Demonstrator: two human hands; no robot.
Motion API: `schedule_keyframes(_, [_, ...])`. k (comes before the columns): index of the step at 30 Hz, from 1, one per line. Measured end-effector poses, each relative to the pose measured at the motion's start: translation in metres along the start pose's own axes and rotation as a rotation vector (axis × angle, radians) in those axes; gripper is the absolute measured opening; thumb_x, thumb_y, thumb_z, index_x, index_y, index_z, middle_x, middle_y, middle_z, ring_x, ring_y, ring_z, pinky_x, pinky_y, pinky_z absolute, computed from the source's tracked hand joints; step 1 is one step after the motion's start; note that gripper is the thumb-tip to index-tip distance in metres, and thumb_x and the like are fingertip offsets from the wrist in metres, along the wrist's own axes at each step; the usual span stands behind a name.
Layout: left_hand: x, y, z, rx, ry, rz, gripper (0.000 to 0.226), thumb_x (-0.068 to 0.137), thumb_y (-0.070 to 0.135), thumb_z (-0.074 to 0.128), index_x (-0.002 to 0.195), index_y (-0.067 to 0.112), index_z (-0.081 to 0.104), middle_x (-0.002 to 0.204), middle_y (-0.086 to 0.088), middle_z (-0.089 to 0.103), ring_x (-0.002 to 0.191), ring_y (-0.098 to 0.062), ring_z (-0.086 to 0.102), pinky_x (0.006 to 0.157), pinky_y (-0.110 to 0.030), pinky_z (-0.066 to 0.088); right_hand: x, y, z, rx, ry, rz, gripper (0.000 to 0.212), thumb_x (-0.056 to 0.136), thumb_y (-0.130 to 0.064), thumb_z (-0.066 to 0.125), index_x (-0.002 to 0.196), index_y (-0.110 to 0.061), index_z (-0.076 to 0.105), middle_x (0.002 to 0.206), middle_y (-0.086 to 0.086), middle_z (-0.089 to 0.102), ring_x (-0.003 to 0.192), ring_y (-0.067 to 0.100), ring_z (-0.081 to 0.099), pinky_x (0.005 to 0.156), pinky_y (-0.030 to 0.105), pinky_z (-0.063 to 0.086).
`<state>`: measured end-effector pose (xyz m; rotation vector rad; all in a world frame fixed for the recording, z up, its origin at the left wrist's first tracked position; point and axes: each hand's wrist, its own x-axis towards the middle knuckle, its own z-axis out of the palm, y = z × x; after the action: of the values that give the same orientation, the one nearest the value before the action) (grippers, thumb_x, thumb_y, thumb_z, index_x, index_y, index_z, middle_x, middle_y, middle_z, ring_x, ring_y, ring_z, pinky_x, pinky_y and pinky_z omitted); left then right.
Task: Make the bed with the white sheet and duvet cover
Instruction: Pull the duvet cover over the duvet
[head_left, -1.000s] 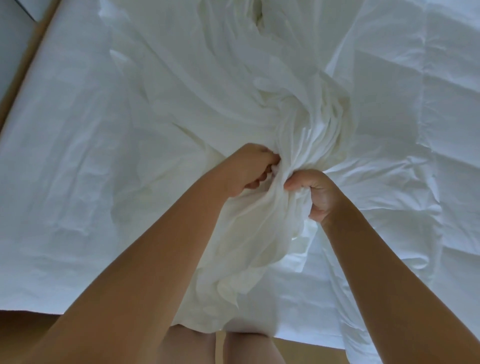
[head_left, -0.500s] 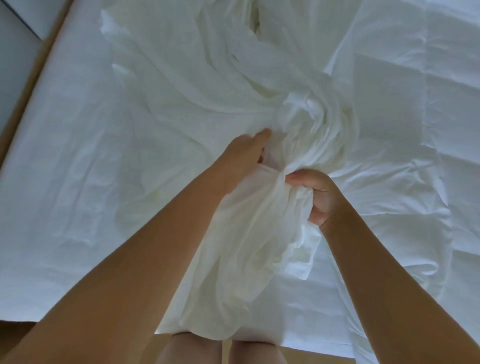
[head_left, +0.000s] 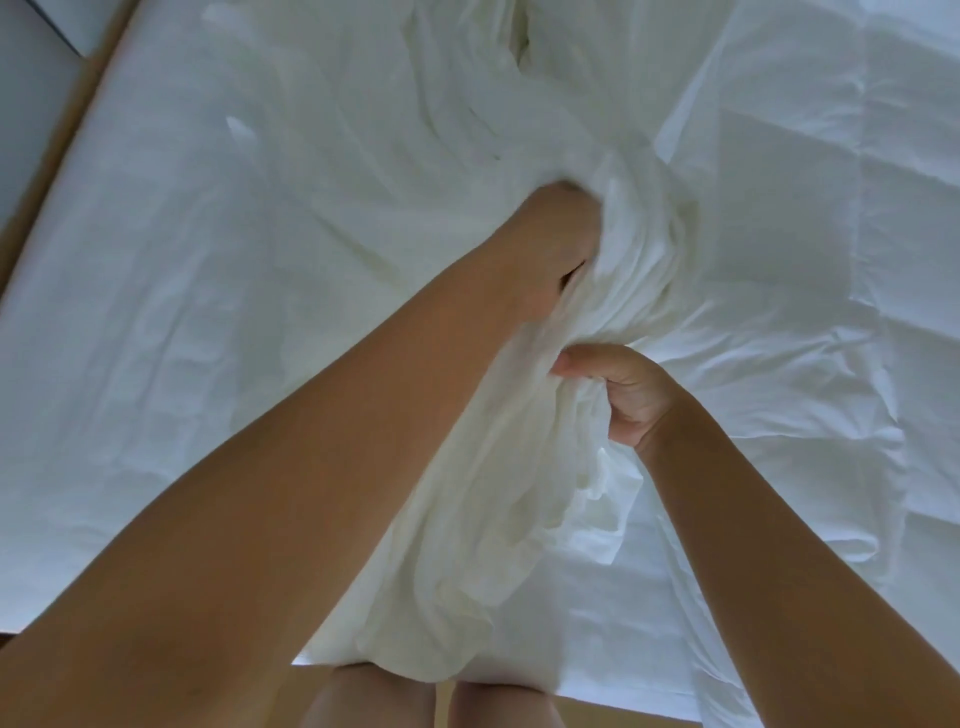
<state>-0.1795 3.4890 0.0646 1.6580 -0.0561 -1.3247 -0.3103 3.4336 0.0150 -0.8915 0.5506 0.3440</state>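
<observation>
The white sheet is lying spread over the bed, covering the left and near parts, lightly creased. The quilted duvet is resting on the right side, its stitched panels showing. The duvet cover is bunching up in the middle and hanging down toward the near edge, probably being gathered so an opening or corner can be found for the duvet. The left hand is reaching farther in, fingers curling into a thick fold, tips hidden. The right hand is pinching gathered cloth nearer, anchoring it.
</observation>
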Motion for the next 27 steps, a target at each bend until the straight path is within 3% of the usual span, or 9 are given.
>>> schedule_keyframes(3, [0.011, 0.004, 0.021, -0.085, 0.087, 0.19, 0.037, 0.099, 0.003, 0.03, 0.063, 0.01, 0.032, 0.061, 0.0, 0.03, 0.05, -0.008, 0.028, 0.04, -0.01, 0.033, 0.005, -0.005, 0.007, 0.039, -0.095, -0.077, 0.037, 0.045, -0.028, 0.089, 0.078, -0.016, 0.077, 0.079, 0.001, 0.073, 0.077, 0.016, 0.071, 0.07, 0.029, 0.055])
schedule_keyframes(5, [0.008, 0.015, 0.028, 0.123, 0.087, 0.299, 0.027, 0.098, 0.006, 0.032, 0.071, 0.01, 0.038, 0.06, 0.001, 0.033, 0.049, -0.008, 0.029, 0.033, -0.01, 0.027, 0.003, -0.005, 0.003, 0.046, -0.049, -0.085, 0.034, 0.043, -0.017, 0.085, 0.076, -0.016, 0.076, 0.075, 0.002, 0.072, 0.073, 0.017, 0.07, 0.066, 0.028, 0.055])
schedule_keyframes(8, [0.001, 0.003, 0.013, 0.127, 0.121, 0.427, 0.022, 0.095, 0.016, 0.043, 0.076, 0.011, 0.052, 0.064, 0.002, 0.048, 0.058, -0.014, 0.048, 0.055, -0.02, 0.039, -0.005, 0.001, -0.008, 0.018, 0.112, -0.047, 0.021, 0.045, -0.011, 0.07, 0.065, -0.014, 0.075, 0.064, 0.002, 0.069, 0.062, 0.017, 0.068, 0.058, 0.025, 0.053])
schedule_keyframes(11, [-0.007, -0.041, -0.014, 0.288, 0.128, 0.158, 0.044, 0.089, 0.052, 0.049, 0.087, 0.01, 0.061, 0.076, 0.001, 0.06, 0.077, -0.024, 0.062, 0.068, -0.03, 0.043, -0.005, 0.008, -0.014, 0.077, 0.173, -0.077, 0.014, 0.054, -0.007, 0.061, 0.059, -0.013, 0.073, 0.06, 0.003, 0.068, 0.057, 0.017, 0.067, 0.057, 0.024, 0.053])
schedule_keyframes(13, [-0.018, -0.061, -0.022, 0.438, -0.06, -0.1, 0.067, 0.074, 0.075, 0.047, 0.086, 0.012, 0.07, 0.078, -0.002, 0.071, 0.07, -0.02, 0.066, 0.068, -0.03, 0.05, -0.002, 0.011, -0.013, 0.083, 0.147, -0.099, 0.021, 0.052, -0.01, 0.064, 0.07, -0.012, 0.075, 0.07, 0.007, 0.069, 0.068, 0.022, 0.068, 0.065, 0.031, 0.054])
schedule_keyframes(18, [-0.005, -0.051, -0.022, 0.305, -0.128, -0.04, 0.022, 0.082, 0.027, 0.063, 0.066, 0.013, 0.062, 0.053, 0.004, 0.053, 0.048, -0.014, 0.044, 0.043, -0.019, 0.036, -0.003, 0.01, -0.015, 0.003, 0.103, -0.035, 0.036, 0.051, -0.017, 0.069, 0.086, -0.012, 0.075, 0.088, 0.009, 0.071, 0.086, 0.025, 0.068, 0.074, 0.035, 0.054])
schedule_keyframes(20, [-0.003, -0.041, -0.017, 0.308, -0.14, -0.023, 0.029, 0.085, 0.02, 0.057, 0.057, 0.016, 0.052, 0.046, 0.007, 0.048, 0.045, -0.012, 0.038, 0.041, -0.018, 0.032, -0.004, 0.006, -0.014, 0.008, 0.101, -0.029, 0.043, 0.051, -0.016, 0.07, 0.094, -0.01, 0.074, 0.097, 0.013, 0.069, 0.094, 0.029, 0.066, 0.082, 0.04, 0.053])
schedule_keyframes(24, [-0.002, -0.035, -0.016, 0.197, -0.159, -0.076, 0.026, 0.087, 0.032, 0.055, 0.067, 0.016, 0.059, 0.057, 0.006, 0.057, 0.053, -0.013, 0.044, 0.057, -0.025, 0.041, -0.006, 0.004, -0.009, 0.005, 0.086, -0.044, 0.037, 0.051, -0.017, 0.069, 0.087, -0.017, 0.076, 0.091, 0.006, 0.072, 0.09, 0.024, 0.068, 0.079, 0.037, 0.054])
schedule_keyframes(27, [-0.003, -0.047, -0.023, 0.024, -0.18, -0.098, 0.024, 0.084, 0.031, 0.059, 0.093, 0.011, 0.07, 0.092, -0.004, 0.071, 0.082, -0.02, 0.064, 0.083, -0.033, 0.053, -0.006, 0.007, -0.01, 0.013, 0.105, -0.052, 0.03, 0.05, -0.018, 0.069, 0.079, -0.016, 0.077, 0.081, 0.005, 0.072, 0.08, 0.022, 0.07, 0.072, 0.034, 0.055])
